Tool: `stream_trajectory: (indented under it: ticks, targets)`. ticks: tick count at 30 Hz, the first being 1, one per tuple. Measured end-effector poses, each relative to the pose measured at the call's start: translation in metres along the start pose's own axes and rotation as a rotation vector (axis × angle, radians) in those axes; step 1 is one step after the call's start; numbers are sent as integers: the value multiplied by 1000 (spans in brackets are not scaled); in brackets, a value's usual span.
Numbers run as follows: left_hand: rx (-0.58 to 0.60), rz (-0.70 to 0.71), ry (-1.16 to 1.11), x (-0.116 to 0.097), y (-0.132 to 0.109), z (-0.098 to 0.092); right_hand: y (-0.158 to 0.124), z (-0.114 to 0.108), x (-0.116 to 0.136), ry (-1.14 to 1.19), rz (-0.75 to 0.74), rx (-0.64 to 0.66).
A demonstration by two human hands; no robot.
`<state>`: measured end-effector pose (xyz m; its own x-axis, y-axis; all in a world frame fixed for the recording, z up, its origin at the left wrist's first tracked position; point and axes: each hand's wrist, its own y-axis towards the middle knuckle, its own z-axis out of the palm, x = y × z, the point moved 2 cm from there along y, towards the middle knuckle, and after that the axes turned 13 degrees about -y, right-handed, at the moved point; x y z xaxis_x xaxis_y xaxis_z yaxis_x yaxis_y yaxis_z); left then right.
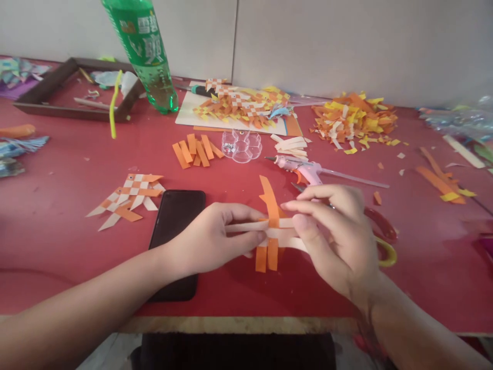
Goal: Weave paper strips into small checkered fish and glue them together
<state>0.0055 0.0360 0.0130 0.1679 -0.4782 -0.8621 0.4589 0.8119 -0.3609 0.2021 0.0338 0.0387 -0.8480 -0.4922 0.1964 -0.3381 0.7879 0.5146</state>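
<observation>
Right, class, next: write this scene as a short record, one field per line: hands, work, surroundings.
Left hand: pinching the woven paper strips
Right hand: at their right side; exact contact unclear
Work: orange strips crossing cream ones
Surface: red table
Under left forearm: black phone
Beside right hand: scissors, partly hidden
Beyond hands: pink glue gun, clear compartment tray

The strips (pixel 272 255) are matt paper; the bottle (pixel 144 59), glossy plastic; the phone (pixel 177 218), smooth.
</observation>
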Motion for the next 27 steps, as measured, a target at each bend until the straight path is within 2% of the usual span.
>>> stream_trajectory:
  ticks: [4,7,11,15,20,27]
  targets:
    - [141,-29,117,2,-1,1,-3,3,4,199,23,77]
    - [156,-29,143,2,-1,1,-1,3,1,283,31,67]
    - [121,-56,141,1,1,0,2,1,3,336,-109,-2]
    - [52,-105,16,0,4,-2,0,1,5,296,-265,-22]
    - [40,-148,-134,-1,2,-2,-5,3,4,178,-320,-34]
    - [54,-146,-161,-3,1,-3,-3,3,8,99,-379,-38]
